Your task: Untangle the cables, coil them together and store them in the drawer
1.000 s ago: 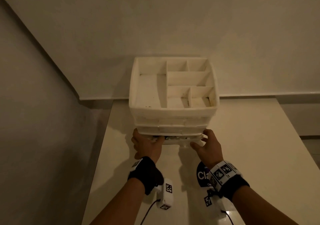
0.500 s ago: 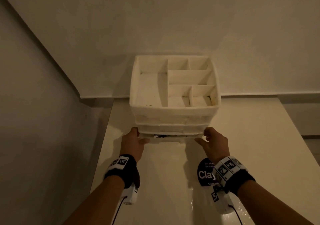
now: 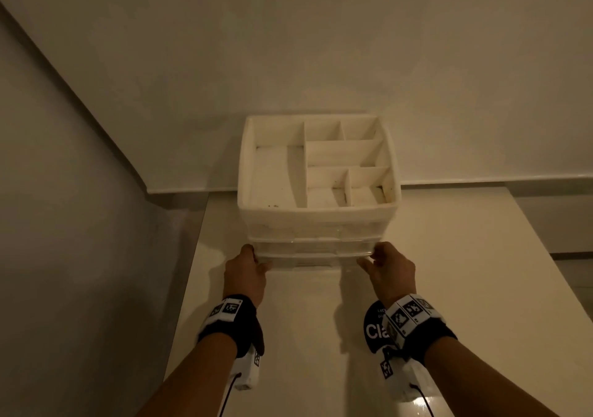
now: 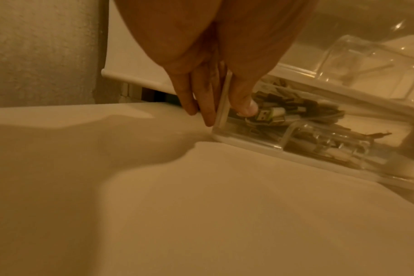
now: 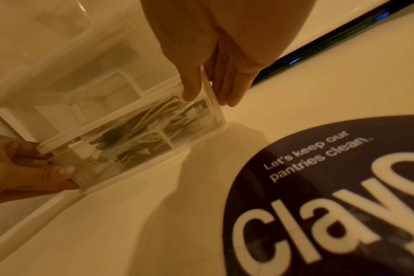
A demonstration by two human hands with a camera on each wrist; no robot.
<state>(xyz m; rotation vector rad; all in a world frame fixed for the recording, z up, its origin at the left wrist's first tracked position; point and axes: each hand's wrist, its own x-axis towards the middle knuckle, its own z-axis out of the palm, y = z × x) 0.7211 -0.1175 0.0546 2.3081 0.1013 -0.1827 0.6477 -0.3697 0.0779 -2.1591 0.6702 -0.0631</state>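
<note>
**Nearly shut: cables in the bottom drawer**

Here, in the head view, the white plastic three-drawer organiser with its open divided top tray is seen at the far edge of the glossy cream table, against a plain pale wall. The left hand and right hand are placed at the two near corners of the clear bottom drawer.

In the left wrist view, the drawer's left corner is pinched between thumb and straight fingers; the bundle of white and dark cables lies inside.

In the right wrist view, the right corner is gripped likewise, thumb on the front. A dark round "Clay" sticker is seen on the table nearby.

A jam is judged possible should a plug ride up, or uneven pushing skew the drawer.
</note>
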